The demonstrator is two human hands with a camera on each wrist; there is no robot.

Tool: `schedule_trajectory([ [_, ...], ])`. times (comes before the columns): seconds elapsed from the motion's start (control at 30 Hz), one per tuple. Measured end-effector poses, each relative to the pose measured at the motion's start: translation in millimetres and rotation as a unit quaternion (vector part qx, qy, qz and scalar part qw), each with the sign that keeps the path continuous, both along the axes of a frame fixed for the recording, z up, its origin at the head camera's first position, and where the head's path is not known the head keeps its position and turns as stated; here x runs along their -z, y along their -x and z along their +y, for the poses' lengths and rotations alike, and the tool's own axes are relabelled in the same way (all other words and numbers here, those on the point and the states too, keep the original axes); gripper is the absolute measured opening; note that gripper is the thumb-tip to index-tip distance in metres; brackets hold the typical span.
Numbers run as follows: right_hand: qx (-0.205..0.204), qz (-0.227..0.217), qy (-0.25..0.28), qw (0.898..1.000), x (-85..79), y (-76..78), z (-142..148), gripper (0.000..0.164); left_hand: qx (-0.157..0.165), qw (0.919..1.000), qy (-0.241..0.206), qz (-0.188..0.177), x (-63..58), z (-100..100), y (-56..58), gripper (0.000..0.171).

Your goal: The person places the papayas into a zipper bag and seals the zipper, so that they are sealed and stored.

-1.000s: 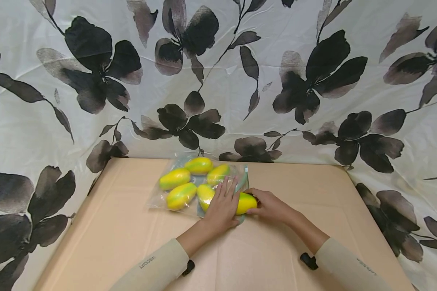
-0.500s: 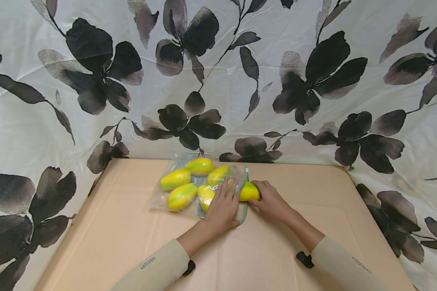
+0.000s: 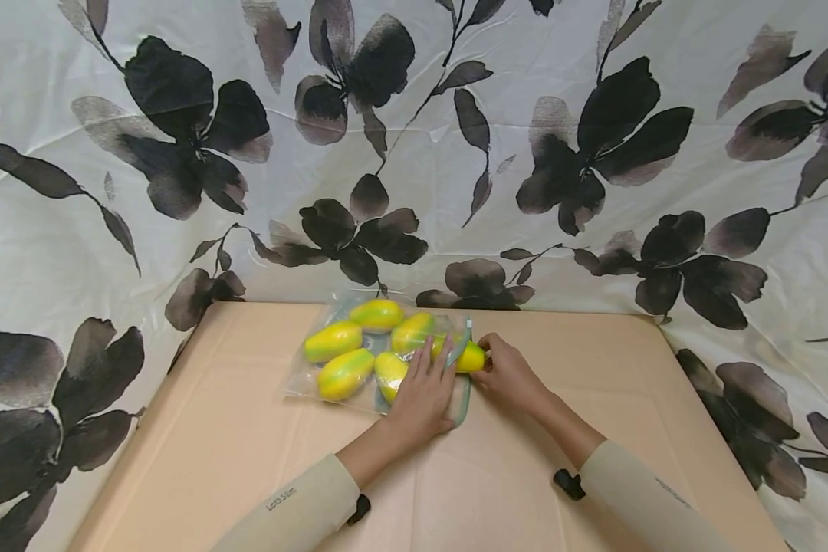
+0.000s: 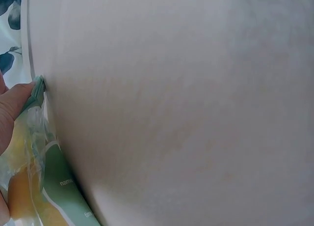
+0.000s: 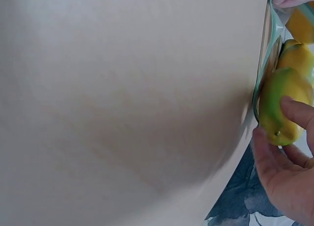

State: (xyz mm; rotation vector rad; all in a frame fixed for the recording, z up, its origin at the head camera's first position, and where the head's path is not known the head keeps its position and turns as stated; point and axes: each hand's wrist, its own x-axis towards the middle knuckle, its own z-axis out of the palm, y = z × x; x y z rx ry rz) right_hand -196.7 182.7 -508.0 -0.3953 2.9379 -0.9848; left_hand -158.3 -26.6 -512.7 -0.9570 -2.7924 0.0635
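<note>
A clear zip bag [image 3: 298,380] lies near the table's far edge with several yellow-green mangoes [image 3: 345,373] inside. My left hand [image 3: 419,396] lies across the bag by its mouth, fingers stretched over the plastic. In the left wrist view its thumb [image 4: 18,99] holds the green zip edge [image 4: 36,92]. My right hand [image 3: 514,377] grips one more mango [image 3: 471,357] by its stem end, right at the bag's mouth. The right wrist view shows the thumb on top of this mango [image 5: 284,91] and the fingers below; its front part overlaps the plastic.
A tan board-like table top [image 3: 566,345] lies under the bag. Behind it and at both sides hangs a white cloth [image 3: 469,230] with dark flowers. Both forearms wear beige sleeves [image 3: 297,506], with a small black device [image 3: 569,484] at each wrist.
My right hand has moved up and slightly left, turning the mango and sliding it further into the bag's mouth. The left hand and the other mangoes have stayed nearly still.
</note>
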Motion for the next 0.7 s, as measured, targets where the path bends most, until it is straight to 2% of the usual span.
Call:
schedule_trajectory([
  [0.1,0.001,-0.008,0.014,1.0,1.5,1.2,-1.1,0.048,-0.004,0.9999,0.01,0.0,0.1,0.4,0.4,0.108],
  [0.3,-0.029,-0.012,0.034,0.999,3.3,0.4,0.8,0.048,-0.003,1.0,0.006,-0.006,0.6,1.2,0.9,0.106],
  [0.53,-0.003,0.0,0.034,0.999,-0.3,-3.0,2.8,0.043,-0.002,1.0,0.009,0.002,0.6,1.2,0.4,0.106],
  [0.7,-0.014,-0.002,0.042,0.999,-0.5,2.3,-2.9,0.043,0.0,1.0,0.008,0.004,0.3,0.5,0.2,0.11],
])
